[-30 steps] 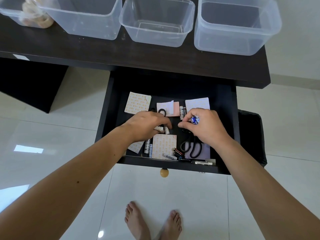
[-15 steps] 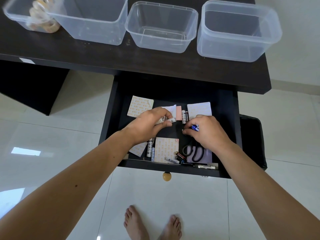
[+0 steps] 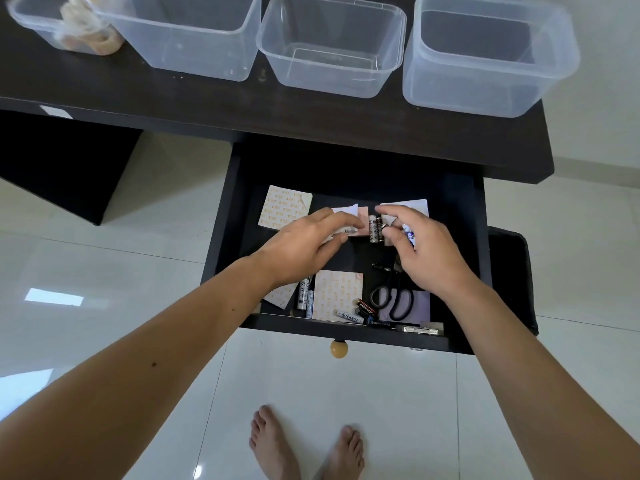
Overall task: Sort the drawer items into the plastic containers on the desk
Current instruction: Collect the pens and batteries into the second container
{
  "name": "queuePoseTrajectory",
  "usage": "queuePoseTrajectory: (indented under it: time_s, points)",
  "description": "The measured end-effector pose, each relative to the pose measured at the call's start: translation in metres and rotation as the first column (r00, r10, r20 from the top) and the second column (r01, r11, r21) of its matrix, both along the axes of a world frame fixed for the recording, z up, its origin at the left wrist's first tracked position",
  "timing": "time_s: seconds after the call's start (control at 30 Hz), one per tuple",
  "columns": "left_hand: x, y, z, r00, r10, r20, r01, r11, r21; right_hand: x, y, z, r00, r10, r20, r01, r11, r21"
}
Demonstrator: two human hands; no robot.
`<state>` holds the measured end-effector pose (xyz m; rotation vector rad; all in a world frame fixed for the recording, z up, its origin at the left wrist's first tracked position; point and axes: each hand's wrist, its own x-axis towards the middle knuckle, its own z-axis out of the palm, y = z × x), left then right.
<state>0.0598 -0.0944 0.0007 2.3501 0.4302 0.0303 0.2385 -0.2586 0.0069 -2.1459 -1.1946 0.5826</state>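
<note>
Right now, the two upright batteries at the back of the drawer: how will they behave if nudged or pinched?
The batteries are slim cylinders, so they will probably roll on the flat drawer floor if nudged sideways. Their casings look smooth and glossy, so a light pinch may slip. They look rigid, likely dense for their size. The right hand hovers over them.

Both forearms (image 3: 194, 327) are bare, sleeveless (feet (image 3: 304, 445) unshod too).

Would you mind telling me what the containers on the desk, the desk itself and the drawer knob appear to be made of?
Containers: clear, slightly frosted plastic; the desk shows through their walls. Desk: dark brown-black matte board, probably laminated wood; no grain is visible. Drawer knob: round, tan and smooth, possibly wood or plastic.
</note>
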Motion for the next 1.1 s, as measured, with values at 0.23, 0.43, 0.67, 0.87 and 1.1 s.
queuePoseTrajectory:
  time_s: [0.23, 0.43, 0.67, 0.87, 1.1]
  points:
    - [0.014, -0.005, 0.002, 0.988, -0.070, -0.135, 0.062, 0.996, -0.059, 0.001, -0.002, 0.007, 0.986, -0.122, -0.112, 0.125, 0.992, 0.023]
    - [0.032, -0.016, -0.006, 0.975, -0.134, -0.176, 0.146, 0.988, 0.058, 0.002, -0.003, 0.010, 0.965, -0.213, -0.151, 0.227, 0.971, 0.080]
    - [0.046, -0.026, -0.010, 0.962, -0.147, -0.231, 0.193, 0.962, 0.191, 0.004, -0.003, 0.008, 0.961, -0.232, -0.150, 0.246, 0.966, 0.082]
    - [0.045, -0.029, -0.011, 0.978, -0.062, -0.202, 0.098, 0.980, 0.173, 0.004, -0.003, 0.004, 0.956, -0.249, -0.156, 0.259, 0.965, 0.047]
    - [-0.001, 0.001, 0.008, 0.992, 0.072, -0.103, -0.073, 0.997, -0.005, 0.006, 0.005, 0.001, 0.974, -0.178, -0.143, 0.175, 0.984, -0.036]
